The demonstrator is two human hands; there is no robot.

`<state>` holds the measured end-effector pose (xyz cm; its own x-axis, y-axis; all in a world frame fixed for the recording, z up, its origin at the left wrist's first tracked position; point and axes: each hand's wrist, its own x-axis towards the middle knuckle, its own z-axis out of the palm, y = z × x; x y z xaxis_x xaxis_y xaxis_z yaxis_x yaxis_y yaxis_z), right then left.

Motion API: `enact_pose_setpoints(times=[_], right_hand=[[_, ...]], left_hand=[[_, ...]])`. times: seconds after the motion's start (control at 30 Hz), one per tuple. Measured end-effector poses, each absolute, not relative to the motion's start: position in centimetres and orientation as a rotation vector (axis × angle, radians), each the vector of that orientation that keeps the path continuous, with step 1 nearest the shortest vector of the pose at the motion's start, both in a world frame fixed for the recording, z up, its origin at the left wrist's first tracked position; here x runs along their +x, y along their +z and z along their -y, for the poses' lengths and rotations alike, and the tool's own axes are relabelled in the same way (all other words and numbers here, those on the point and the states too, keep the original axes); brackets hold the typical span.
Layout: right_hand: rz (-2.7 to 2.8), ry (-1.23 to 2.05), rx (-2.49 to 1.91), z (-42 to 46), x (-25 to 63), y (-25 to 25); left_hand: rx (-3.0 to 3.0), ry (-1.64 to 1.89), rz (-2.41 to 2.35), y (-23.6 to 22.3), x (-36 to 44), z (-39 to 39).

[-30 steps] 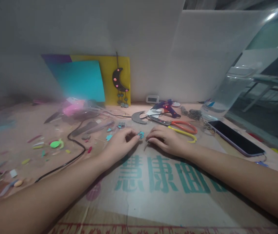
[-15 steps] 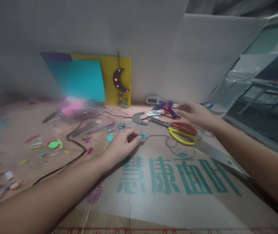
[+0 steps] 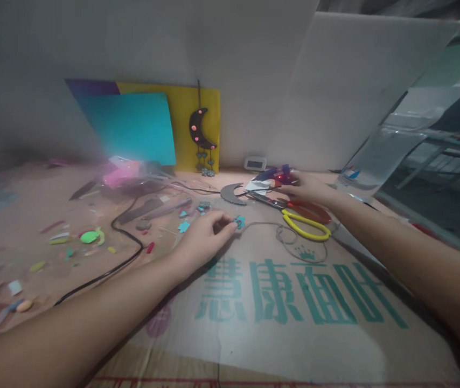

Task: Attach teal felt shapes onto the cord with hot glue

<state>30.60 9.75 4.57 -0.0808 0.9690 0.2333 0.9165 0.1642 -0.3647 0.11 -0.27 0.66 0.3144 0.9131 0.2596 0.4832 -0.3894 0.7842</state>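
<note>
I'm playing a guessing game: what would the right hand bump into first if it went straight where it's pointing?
Most likely the purple glue gun. The right hand points at its handle, but blur hides whether they're touching.

A craft corner, I'd say, though whether in a home or a classroom I can't tell. The tabletop (image 3: 76, 213) is strewn with bright scraps (image 3: 89, 237), and a printed sheet (image 3: 278, 347) with big green characters covers its near part. Scissors (image 3: 285, 215) lie out by a glue gun (image 3: 272, 174) showing a red light, near a grey crescent (image 3: 227, 194). Coloured sheets (image 3: 133, 129) stand at the back, a pink-dotted moon ornament (image 3: 195, 129) against the yellow one. Pale panels (image 3: 250, 81) screen the spot; beyond, at right, stands another table (image 3: 452, 141).
</note>
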Motion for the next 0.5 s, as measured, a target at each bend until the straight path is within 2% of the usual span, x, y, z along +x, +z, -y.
enact_pose_setpoints(times=[0.17,0.37,0.5], right_hand=[[1.934,0.016,-1.907,-9.4,31.2,5.2],[2.018,0.255,-1.794,-10.1,30.1,5.0],[1.94,0.207,-1.848,-11.1,29.8,3.8]], left_hand=[[1.978,0.977,-1.232,0.5,0.0,0.1],[1.986,0.963,-1.221,0.5,0.0,0.2],[1.993,0.959,-1.227,0.5,0.1,0.2]])
